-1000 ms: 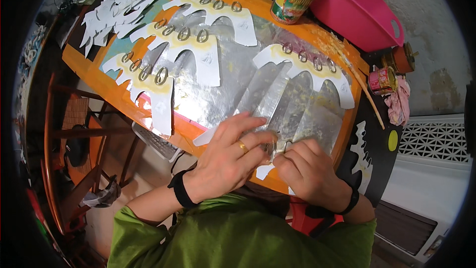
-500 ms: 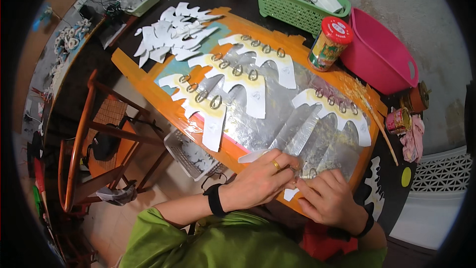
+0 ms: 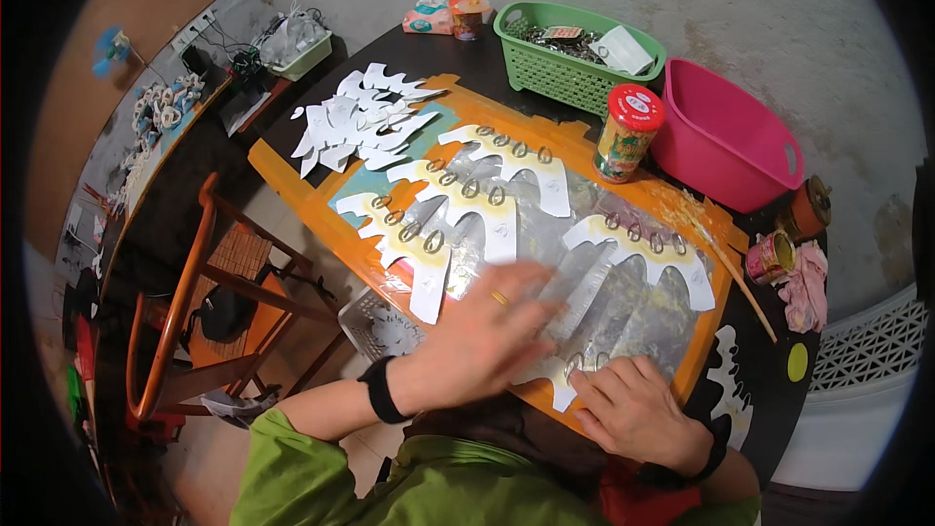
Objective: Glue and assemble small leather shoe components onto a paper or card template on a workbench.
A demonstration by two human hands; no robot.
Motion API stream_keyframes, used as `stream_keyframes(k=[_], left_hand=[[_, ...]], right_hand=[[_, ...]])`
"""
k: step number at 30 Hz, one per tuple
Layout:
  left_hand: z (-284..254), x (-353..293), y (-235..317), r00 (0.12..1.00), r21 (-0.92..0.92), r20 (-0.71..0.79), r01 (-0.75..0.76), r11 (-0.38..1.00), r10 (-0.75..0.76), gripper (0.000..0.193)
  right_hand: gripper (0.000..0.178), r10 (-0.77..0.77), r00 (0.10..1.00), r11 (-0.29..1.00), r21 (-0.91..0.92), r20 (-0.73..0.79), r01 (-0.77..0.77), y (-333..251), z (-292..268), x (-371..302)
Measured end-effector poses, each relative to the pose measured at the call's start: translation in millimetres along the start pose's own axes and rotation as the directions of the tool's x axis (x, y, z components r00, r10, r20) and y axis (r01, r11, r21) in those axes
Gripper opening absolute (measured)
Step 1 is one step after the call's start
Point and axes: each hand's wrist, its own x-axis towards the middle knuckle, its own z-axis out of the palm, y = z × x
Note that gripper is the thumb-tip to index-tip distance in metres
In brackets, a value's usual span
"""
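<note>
Close to the table's near edge, my right hand [image 3: 638,414] is closed, its bent fingers on a white scalloped cut-out [image 3: 563,392] and covering part of it. Metal oval rings [image 3: 573,365] stand on that piece by the fingertips. My left hand [image 3: 477,331], with a gold-coloured band on one finger, is in the air left of the piece. Blurred by motion, its fingers look stretched and apart, with nothing visible in them. Beyond it lie similar cut-outs [image 3: 502,234] with yellowish smears and rows of rings, and one more cut-out [image 3: 693,278] at the right.
Plastic film edged with orange tape [image 3: 310,197] covers the dark table. A heap of plain white cut-outs [image 3: 365,122] lies far left. Behind stand a green basket [image 3: 545,83] of metal parts, a red-lidded jar [image 3: 623,151] and a pink tub [image 3: 721,136]. A wooden chair [image 3: 200,282] stands left.
My left hand has come away from the rings and moved left, its fingers opening. My right hand stays by the cut-out. The whole view has shifted, showing more of the wall.
</note>
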Motion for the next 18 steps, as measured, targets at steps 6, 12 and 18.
stream_keyframes(k=[6,12,18], left_hand=[[37.5,-2.1,14.7,0.941,-0.051,0.315,-0.111,0.993,0.121,0.033],[41.1,5.1,-6.8,0.921,-0.241,0.298,-0.182,0.953,0.251,0.037],[36.0,7.0,-8.0,0.922,-0.278,0.302,-0.158,0.948,0.242,0.033]], right_hand=[[0.041,-0.011,1.000,1.000,0.022,0.004,0.011,-0.5,0.0,-1.3],[0.039,-0.011,0.999,0.999,0.053,-0.035,0.013,4.9,0.6,-2.5],[0.037,0.003,1.000,0.998,0.068,-0.026,-0.001,5.6,0.1,-2.5]])
